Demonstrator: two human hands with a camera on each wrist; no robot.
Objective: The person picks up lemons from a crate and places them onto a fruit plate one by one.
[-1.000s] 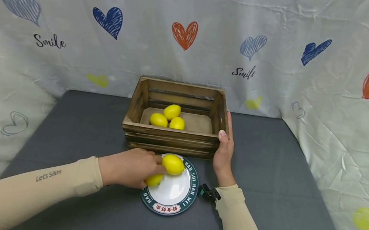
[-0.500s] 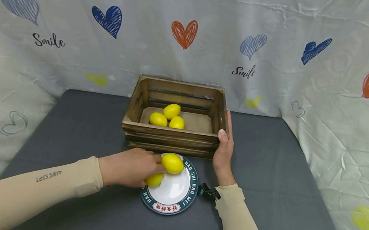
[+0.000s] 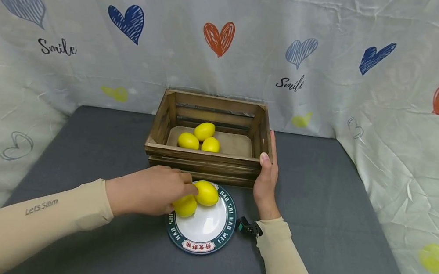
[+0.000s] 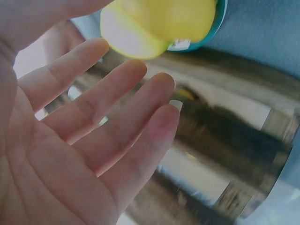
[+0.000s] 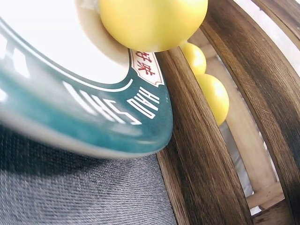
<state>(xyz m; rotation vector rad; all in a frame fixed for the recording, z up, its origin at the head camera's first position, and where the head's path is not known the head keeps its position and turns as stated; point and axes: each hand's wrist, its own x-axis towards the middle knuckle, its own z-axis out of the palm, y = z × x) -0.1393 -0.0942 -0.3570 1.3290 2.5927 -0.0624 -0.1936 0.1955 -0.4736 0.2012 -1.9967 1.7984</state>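
Note:
My left hand [image 3: 152,190] holds a yellow lemon [image 3: 185,206] between its thumb and fingers, over the left part of a white plate [image 3: 207,224] with a green lettered rim. A second lemon [image 3: 206,193] lies on the plate, close beside the first. In the left wrist view the other fingers [image 4: 108,101] of this hand reach out over the crate. My right hand [image 3: 267,188] rests against the right end of a brown slatted wooden crate [image 3: 206,155], thumb at its front corner and fingers straight along its outer side. Inside the crate sit three lemons [image 3: 188,140].
The plate stands right in front of the crate on a dark grey tabletop [image 3: 325,235]. Behind, a white curtain [image 3: 261,30] printed with hearts hangs close to the crate's back. A black band [image 3: 249,227] is on the right wrist, near the plate's rim.
My left hand has risen slightly and drawn back a little to the left, with the lemon it holds shifting up and showing more. My right hand and the crate have stayed put.

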